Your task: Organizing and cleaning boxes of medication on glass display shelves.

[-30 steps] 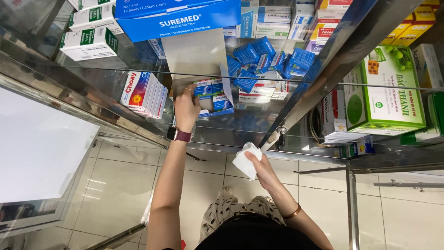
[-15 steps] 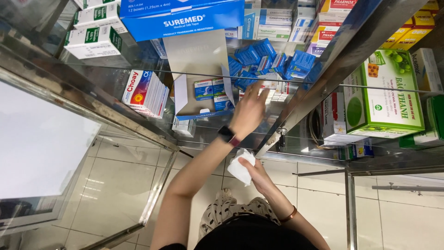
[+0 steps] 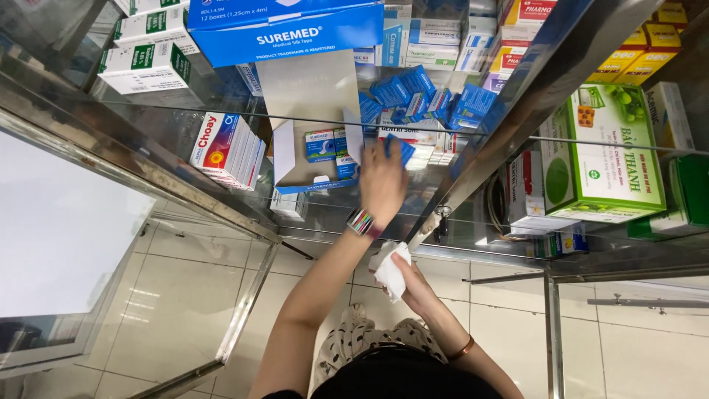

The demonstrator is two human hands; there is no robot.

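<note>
My left hand (image 3: 381, 182), with a striped watch band on the wrist, reaches onto a glass shelf (image 3: 221, 133) and closes on a small blue box (image 3: 399, 148). Just left of it stands an open blue-and-white carton (image 3: 314, 159) with a few small boxes inside. A heap of several similar small blue boxes (image 3: 436, 100) lies behind the hand. My right hand (image 3: 410, 284), a thin bangle on its wrist, stays lower, below the shelf edge, gripping a crumpled white cloth (image 3: 389, 270).
A large blue carton (image 3: 288, 29) sits above the open one. Red-and-white boxes (image 3: 225, 148) and green-and-white boxes (image 3: 144, 66) stand to the left. A big green box (image 3: 605, 155) fills the right-hand cabinet behind a metal frame post (image 3: 502, 125). Tiled floor lies below.
My left hand moved right from the open carton to the pile of small blue boxes and closed on one. My right hand with the cloth barely shifted.
</note>
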